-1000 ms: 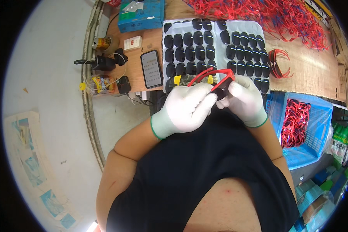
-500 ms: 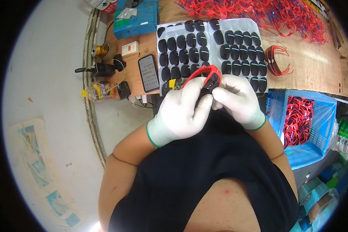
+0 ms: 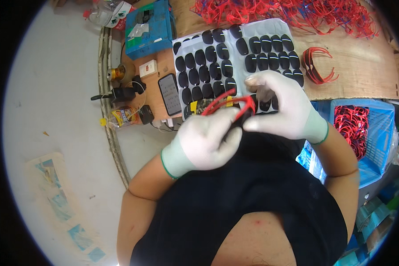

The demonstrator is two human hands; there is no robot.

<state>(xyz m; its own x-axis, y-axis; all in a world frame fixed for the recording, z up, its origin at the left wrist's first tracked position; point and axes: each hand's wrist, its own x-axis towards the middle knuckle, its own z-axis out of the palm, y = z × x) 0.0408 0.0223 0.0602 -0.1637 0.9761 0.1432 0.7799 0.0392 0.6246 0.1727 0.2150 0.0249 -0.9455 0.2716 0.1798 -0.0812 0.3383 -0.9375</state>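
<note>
My left hand (image 3: 208, 139), in a white glove with a green-edged cuff, is closed on a pair of red-framed sunglasses (image 3: 248, 106). The red temples stick up above its fingers, and a dark lens shows beside the thumb. My right hand (image 3: 292, 106), gloved alike, is just right of the sunglasses with thumb and forefinger spread wide apart. Its other fingers are shadowed and blurred. Beyond both hands, dark lenses (image 3: 203, 72) lie in rows on white paper sheets (image 3: 235, 57). The right hand covers part of the nearer rows.
Red glasses (image 3: 317, 65) stand stacked at right; a tangled heap of red frames (image 3: 288, 13) lies behind. A blue crate (image 3: 377, 166) holds more glasses. Left are a phone (image 3: 170, 94), a small white box (image 3: 148, 68), a blue box (image 3: 148, 31), chargers (image 3: 122, 94) and a bottle (image 3: 122, 116).
My right hand has come off the sunglasses, moved right and up, and its fingers have spread. My left hand keeps hold, slightly lower. The whole view has shifted a little.
</note>
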